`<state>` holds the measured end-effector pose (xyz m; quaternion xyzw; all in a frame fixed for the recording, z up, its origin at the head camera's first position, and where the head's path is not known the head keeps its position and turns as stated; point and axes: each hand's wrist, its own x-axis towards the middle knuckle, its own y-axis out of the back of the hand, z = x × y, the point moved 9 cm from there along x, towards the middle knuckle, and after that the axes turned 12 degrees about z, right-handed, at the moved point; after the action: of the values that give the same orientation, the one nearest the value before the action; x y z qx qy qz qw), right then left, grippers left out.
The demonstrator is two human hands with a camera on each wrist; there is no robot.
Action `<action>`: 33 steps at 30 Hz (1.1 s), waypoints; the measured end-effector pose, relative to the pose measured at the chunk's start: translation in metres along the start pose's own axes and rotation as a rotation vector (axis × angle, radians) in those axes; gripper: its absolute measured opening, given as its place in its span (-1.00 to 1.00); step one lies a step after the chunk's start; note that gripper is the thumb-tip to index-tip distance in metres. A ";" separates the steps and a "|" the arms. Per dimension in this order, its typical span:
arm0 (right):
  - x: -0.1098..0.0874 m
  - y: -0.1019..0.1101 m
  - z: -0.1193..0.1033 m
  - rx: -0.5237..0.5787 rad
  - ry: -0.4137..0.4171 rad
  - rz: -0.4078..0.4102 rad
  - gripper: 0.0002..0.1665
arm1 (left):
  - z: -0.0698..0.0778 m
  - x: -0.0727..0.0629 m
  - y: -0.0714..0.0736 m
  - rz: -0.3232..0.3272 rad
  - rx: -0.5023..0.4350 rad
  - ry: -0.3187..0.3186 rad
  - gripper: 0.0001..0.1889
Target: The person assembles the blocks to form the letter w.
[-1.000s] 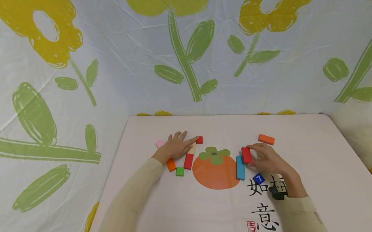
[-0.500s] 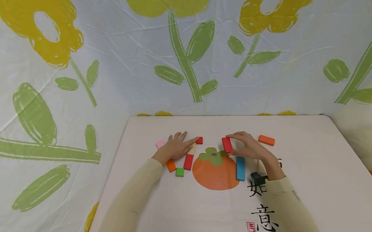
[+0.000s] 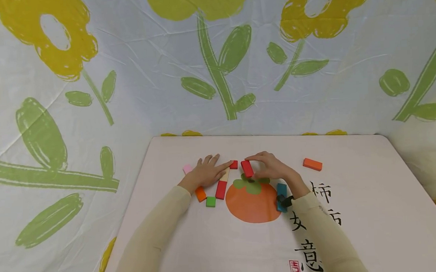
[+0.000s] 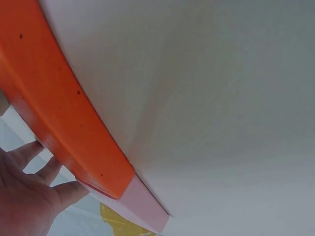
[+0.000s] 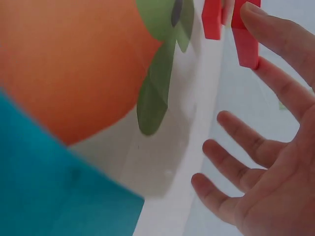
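My right hand (image 3: 274, 168) pinches a red rectangular block (image 3: 247, 169) between thumb and index finger, above the leaves of the printed persimmon. The right wrist view shows the same red block (image 5: 246, 46), its other three fingers held apart from it. With fingers spread, my left hand (image 3: 205, 173) lies over a group of blocks, its index fingertip at a small red block (image 3: 234, 164). A plain wooden block (image 3: 225, 174) and a second red block (image 3: 221, 190) line up beside that hand. Below it are an orange block (image 3: 200, 194) and a green block (image 3: 210, 201); a pink block (image 3: 187, 169) shows past its wrist.
A blue block (image 3: 281, 188) lies under my right wrist, partly covered. Another orange block (image 3: 312, 164) sits at the back right. The table (image 3: 370, 186) bears a printed persimmon (image 3: 253, 205) and black characters. A flowered cloth (image 3: 156, 53) hangs behind the table.
My right hand has carried the red block leftward from beside the blue block toward the small red block. The blue cube marked 7 is now hidden by the right arm. The left hand stays put.
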<state>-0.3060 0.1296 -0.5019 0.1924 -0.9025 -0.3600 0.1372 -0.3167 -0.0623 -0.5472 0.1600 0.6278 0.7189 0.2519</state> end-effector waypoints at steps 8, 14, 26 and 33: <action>0.008 -0.019 0.012 -0.120 -0.125 -0.109 -0.26 | 0.001 -0.001 0.001 -0.014 0.020 -0.003 -0.43; 0.007 -0.023 0.013 -0.210 -0.192 -0.118 -0.25 | 0.001 -0.001 0.001 -0.008 0.028 -0.005 -0.43; 0.008 -0.025 0.008 -0.289 -0.182 -0.109 -0.27 | -0.001 0.000 0.000 -0.010 0.002 0.010 -0.43; 0.008 -0.026 0.008 -0.305 -0.185 -0.103 -0.27 | -0.001 0.000 -0.001 -0.008 0.028 0.000 -0.43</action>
<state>-0.3092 0.1132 -0.5249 0.1816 -0.8351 -0.5155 0.0627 -0.3173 -0.0628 -0.5482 0.1611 0.6383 0.7091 0.2526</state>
